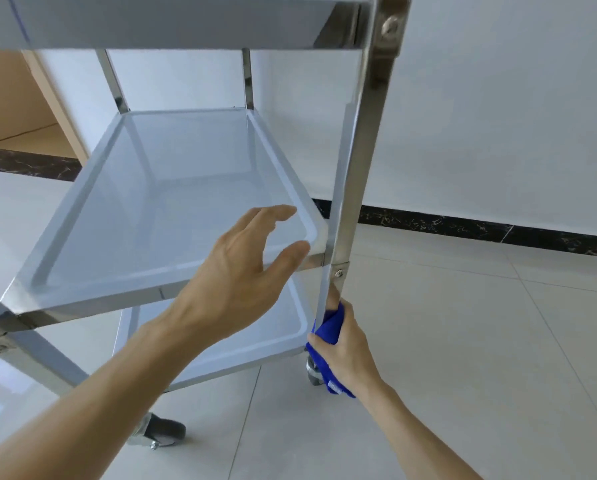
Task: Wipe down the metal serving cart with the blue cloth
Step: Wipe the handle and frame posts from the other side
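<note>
Right hand (347, 344) presses blue cloth (328, 332) against cart post (350, 188).

We see only the underside of the cart's top shelf (172, 26); the upper edge cuts it off. Our left forearm (93, 403) covers much of the bottom shelf (283, 327). The blue cloth (328, 341) is mostly buried in our right hand (345, 344), which also hides the lower post (350, 188) and most of the caster (313, 374) behind it.
</note>
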Demonstrator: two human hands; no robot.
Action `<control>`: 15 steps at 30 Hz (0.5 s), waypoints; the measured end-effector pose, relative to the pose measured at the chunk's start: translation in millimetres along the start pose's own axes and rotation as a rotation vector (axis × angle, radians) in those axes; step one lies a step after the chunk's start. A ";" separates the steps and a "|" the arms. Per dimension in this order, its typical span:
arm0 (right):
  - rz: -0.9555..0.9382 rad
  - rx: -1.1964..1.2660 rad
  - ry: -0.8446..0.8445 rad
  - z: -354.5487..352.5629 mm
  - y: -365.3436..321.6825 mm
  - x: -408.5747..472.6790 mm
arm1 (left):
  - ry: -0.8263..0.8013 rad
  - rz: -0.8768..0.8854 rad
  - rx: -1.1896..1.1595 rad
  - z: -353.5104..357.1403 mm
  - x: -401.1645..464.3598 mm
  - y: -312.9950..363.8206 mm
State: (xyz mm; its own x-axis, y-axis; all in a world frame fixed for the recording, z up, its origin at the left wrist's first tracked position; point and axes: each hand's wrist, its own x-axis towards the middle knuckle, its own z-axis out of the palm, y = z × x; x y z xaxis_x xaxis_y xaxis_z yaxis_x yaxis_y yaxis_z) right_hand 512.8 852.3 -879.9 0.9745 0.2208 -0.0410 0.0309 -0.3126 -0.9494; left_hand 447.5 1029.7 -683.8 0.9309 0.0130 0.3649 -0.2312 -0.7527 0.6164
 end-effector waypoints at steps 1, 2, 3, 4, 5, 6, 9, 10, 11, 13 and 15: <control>0.002 0.005 -0.035 4.8 -2.7 -4.3 | 0.024 -0.008 -0.067 -2.0 -0.7 3.4; 0.008 0.001 -0.072 9.8 -4.1 -8.7 | 0.045 -0.021 -0.138 -4.9 -2.0 6.9; 0.009 -0.013 -0.103 14.2 -5.5 -13.2 | 0.061 -0.037 -0.213 -8.5 -3.7 9.9; 0.004 -0.037 -0.133 18.4 -7.2 -17.4 | 0.075 -0.054 -0.287 -12.8 -5.4 12.2; 0.000 -0.061 -0.172 21.9 -11.1 -22.7 | 0.089 -0.068 -0.351 -17.9 -7.3 13.8; -0.007 -0.084 -0.214 25.9 -14.6 -27.1 | 0.102 -0.075 -0.402 -23.2 -9.0 15.5; -0.026 -0.146 -0.291 44.7 -26.9 -43.3 | 0.144 -0.040 -0.495 -39.8 -17.1 20.8; -0.030 -0.156 -0.304 52.5 -32.3 -48.7 | 0.161 -0.026 -0.514 -44.8 -20.3 22.4; -0.031 -0.165 -0.310 60.9 -38.7 -53.7 | 0.180 -0.014 -0.535 -48.8 -23.5 23.8; -0.054 -0.201 -0.331 75.7 -45.6 -60.6 | 0.222 0.002 -0.602 -54.3 -29.8 25.5; -0.075 -0.265 -0.416 98.2 -49.7 -70.1 | 0.268 -0.015 -0.699 -60.9 -37.5 23.9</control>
State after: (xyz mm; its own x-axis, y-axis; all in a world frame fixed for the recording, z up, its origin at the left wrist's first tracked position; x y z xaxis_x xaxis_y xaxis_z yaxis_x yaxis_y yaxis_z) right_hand 421.1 943.1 -860.5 0.7976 0.5848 -0.1480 0.2054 -0.4940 -0.8448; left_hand 389.9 1051.3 -640.2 0.8555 0.2469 0.4552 -0.4277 -0.1587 0.8899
